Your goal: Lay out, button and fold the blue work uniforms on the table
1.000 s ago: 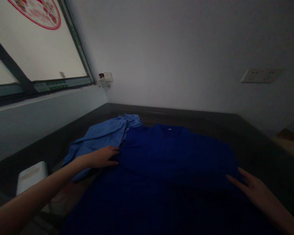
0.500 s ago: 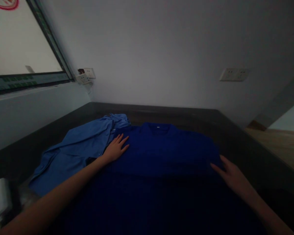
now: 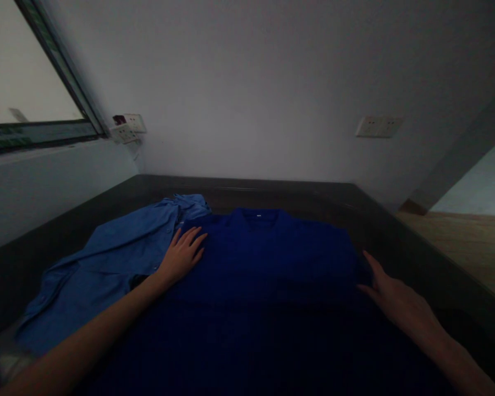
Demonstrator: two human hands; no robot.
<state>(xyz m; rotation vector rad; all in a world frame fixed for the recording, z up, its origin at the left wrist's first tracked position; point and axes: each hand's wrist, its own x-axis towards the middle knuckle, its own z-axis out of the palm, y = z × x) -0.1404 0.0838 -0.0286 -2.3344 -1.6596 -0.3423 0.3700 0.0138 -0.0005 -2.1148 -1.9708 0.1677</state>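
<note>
A dark blue collared shirt lies spread out in front of me, its collar at the far end with a small white label inside. My left hand rests flat on the shirt's left shoulder area, fingers slightly spread. At the shirt's right edge is my right hand, thumb and forefinger apart near the sleeve side; its other fingers are mostly hidden. Beside my left arm lies a lighter blue buttoned shirt, rumpled, partly beneath or against the dark one. The near part of the dark shirt sinks into shadow.
Both garments lie on a dark tabletop that meets a pale wall. Wall sockets sit at right, and more sockets in the left corner by a window frame. Wooden flooring shows at right.
The view has shifted slightly to the right, so things sit further left in it. My right hand has moved outward along the shirt's right edge; my left hand stays on the shirt.
</note>
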